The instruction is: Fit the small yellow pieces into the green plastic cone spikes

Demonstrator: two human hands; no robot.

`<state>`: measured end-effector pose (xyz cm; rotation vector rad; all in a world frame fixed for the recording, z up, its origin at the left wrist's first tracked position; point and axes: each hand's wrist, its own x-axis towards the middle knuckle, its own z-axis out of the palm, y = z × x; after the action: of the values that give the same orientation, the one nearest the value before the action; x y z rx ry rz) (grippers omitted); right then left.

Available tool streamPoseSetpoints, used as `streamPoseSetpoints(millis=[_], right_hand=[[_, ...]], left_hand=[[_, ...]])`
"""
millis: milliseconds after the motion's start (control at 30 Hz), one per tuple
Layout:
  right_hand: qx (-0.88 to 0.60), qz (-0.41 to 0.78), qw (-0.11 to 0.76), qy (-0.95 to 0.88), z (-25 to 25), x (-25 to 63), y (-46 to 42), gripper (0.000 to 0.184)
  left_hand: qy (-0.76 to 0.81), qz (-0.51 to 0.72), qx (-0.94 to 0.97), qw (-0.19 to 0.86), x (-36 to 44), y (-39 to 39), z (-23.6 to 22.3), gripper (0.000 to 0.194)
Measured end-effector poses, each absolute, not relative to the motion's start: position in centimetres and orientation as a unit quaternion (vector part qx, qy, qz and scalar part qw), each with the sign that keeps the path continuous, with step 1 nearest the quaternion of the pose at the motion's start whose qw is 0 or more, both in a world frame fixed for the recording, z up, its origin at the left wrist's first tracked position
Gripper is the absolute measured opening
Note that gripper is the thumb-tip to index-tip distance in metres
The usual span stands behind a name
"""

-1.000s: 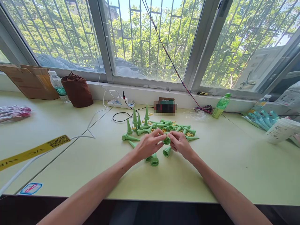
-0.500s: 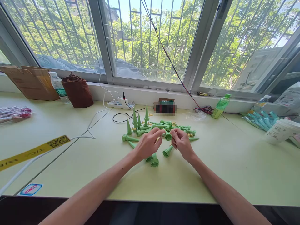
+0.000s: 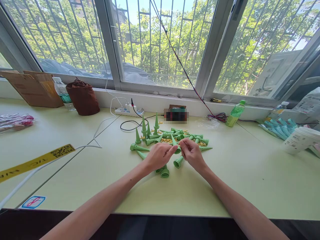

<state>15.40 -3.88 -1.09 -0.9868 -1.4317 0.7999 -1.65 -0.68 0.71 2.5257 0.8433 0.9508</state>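
Between my hands a green plastic watering spike (image 3: 174,140) points upward, its wide threaded end low. My left hand (image 3: 159,155) is closed on it from the left, thumb reaching toward its base. From the other side, my right hand (image 3: 192,151) pinches close against the spike; whatever small piece lies in its fingertips is mostly hidden. Just beyond, more green spikes lie in a heap, with small yellow valves (image 3: 203,143) among them. Several spikes (image 3: 156,124) stand upright at the left back, some with yellow valves fitted. Nearer me, loose spikes (image 3: 165,172) show their open ends.
A power strip (image 3: 120,111) with cables sits by the window sill. Farther left are a brown bag (image 3: 82,98), a water bottle and a cardboard box (image 3: 37,90). On the right stand a green bottle (image 3: 235,114) and a white cup (image 3: 298,140). A white cable crosses the left table.
The spike has tipped from its open end facing me to its point standing up. My left fingers have lowered and closed around it, and my right hand has shifted slightly left.
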Motion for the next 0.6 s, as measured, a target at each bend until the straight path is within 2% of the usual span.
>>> streamPoseSetpoints(millis=[600], right_hand=[[-0.42, 0.34, 0.559, -0.629, -0.81, 15.39, -4.12, 0.032]], left_hand=[[0.322, 0.339, 0.869, 0.165, -1.46, -0.89, 0.66, 0.05]])
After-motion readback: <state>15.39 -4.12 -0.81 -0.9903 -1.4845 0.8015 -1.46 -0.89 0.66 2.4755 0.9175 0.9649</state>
